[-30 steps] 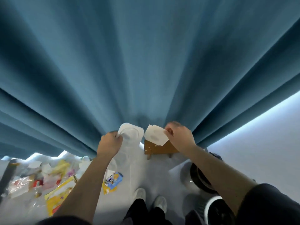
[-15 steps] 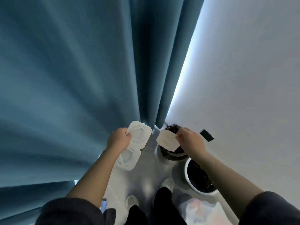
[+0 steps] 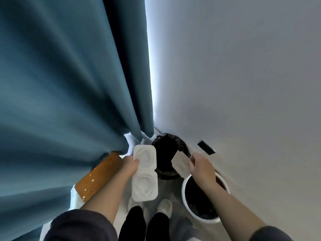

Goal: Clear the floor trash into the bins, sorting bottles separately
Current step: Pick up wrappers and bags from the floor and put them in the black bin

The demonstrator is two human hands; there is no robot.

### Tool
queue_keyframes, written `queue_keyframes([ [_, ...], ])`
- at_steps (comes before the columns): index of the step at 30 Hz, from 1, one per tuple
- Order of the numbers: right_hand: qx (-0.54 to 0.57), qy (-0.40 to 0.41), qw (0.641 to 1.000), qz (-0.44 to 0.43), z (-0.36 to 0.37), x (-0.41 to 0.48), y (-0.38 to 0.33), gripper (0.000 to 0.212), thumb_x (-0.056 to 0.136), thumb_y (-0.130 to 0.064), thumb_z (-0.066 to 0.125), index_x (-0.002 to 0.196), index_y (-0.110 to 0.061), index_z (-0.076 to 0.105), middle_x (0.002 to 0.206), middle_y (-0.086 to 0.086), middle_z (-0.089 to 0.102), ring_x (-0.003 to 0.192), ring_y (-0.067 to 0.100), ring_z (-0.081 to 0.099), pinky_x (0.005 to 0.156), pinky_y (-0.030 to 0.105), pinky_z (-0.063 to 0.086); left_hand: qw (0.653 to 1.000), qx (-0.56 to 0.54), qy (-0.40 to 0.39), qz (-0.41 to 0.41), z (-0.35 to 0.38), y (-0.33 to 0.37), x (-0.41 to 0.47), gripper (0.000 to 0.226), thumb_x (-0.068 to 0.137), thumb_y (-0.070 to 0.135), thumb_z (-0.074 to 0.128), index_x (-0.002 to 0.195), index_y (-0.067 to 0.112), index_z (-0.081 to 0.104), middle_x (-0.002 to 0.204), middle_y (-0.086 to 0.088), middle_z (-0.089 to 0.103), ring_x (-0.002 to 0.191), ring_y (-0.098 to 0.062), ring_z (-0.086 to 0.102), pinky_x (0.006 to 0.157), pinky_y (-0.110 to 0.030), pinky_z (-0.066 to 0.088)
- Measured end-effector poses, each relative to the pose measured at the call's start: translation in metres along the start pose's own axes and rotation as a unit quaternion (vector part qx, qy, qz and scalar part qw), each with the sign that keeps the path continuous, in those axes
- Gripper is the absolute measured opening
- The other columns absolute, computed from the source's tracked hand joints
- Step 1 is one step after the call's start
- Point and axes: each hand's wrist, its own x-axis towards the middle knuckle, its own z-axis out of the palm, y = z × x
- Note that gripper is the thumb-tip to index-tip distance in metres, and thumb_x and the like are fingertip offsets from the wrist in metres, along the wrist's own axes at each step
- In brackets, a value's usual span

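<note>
Head view, looking straight down, and the person is standing right at the bins. Left hand pinches a white two-cup tray by its left edge, fingers curled over the rim, the tray hanging lengthwise just beside the dark bin. Right hand nips a flat pale wrapper between thumb and fingers, and that wrapper hangs over the near rim of the dark bin, just above the gap to the white bin. Both bins are lined in black; what lies inside them is too dark to tell.

So this is the drop-off step. Neither piece is a bottle, so I'd judge both belong in the general bin, though which of the two that is, nothing here says. Next move looks simple: carry each hand fully over a mouth, then open the fingers. The tray needs the bigger shift, since most of it is outside the dark rim and over the floor. It is broad and light, so it could catch the rim and tip out; going in end-first would be safer. The wrapper could flutter aside if let go too high.

Blue curtain hangs at left, a wooden piece pokes out beneath it, shoes are just short of the bins.
</note>
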Motion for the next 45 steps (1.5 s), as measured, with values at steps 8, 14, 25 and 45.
queue_keyframes([
  [8, 0.041, -0.021, 0.993, 0.108, 0.126, 0.089, 0.052, 0.009, 0.091, -0.017, 0.049, 0.082, -0.015, 0.051, 0.078, 0.0, 0.057, 0.073, 0.02, 0.055, 0.064, 0.034, 0.044, 0.993, -0.089, -0.04, -0.061, 0.106, -0.011, 0.139, 0.019, 0.093, 0.013, 0.044, 0.102, 0.008, 0.06, 0.085, -0.012, 0.063, 0.069, -0.025, 0.06, 0.062, -0.029, 0.054],
  [14, 0.075, -0.008, 0.986, 0.15, 0.196, 0.143, 0.081, 0.01, 0.091, -0.014, 0.049, 0.081, -0.015, 0.05, 0.076, 0.0, 0.056, 0.068, 0.017, 0.054, 0.057, 0.03, 0.042, 0.991, -0.109, -0.056, -0.059, 0.167, -0.026, 0.225, 0.024, 0.09, 0.013, 0.041, 0.101, 0.005, 0.06, 0.088, -0.016, 0.064, 0.08, -0.032, 0.063, 0.08, -0.048, 0.057],
  [25, 0.094, -0.068, 0.979, 0.166, 0.258, 0.186, 0.116, 0.038, 0.092, -0.024, 0.055, 0.129, -0.016, 0.048, 0.118, 0.005, 0.058, 0.106, 0.021, 0.056, 0.081, 0.032, 0.046, 0.996, 0.009, -0.081, -0.033, 0.211, -0.023, 0.273, 0.042, 0.097, 0.019, 0.044, 0.135, 0.002, 0.041, 0.13, -0.017, 0.052, 0.115, -0.031, 0.053, 0.083, -0.031, 0.044],
  [45, -0.261, 0.007, 0.964, -0.056, 0.097, 0.069, -0.012, 0.076, 0.08, -0.051, 0.065, 0.146, -0.026, 0.036, 0.154, 0.013, 0.029, 0.142, 0.038, 0.022, 0.107, 0.066, 0.02, 0.853, 0.427, 0.133, 0.269, 0.025, -0.002, 0.079, 0.079, 0.091, 0.053, 0.045, 0.153, 0.021, 0.008, 0.16, -0.009, 0.002, 0.147, -0.034, 0.001, 0.113, -0.059, 0.011],
])
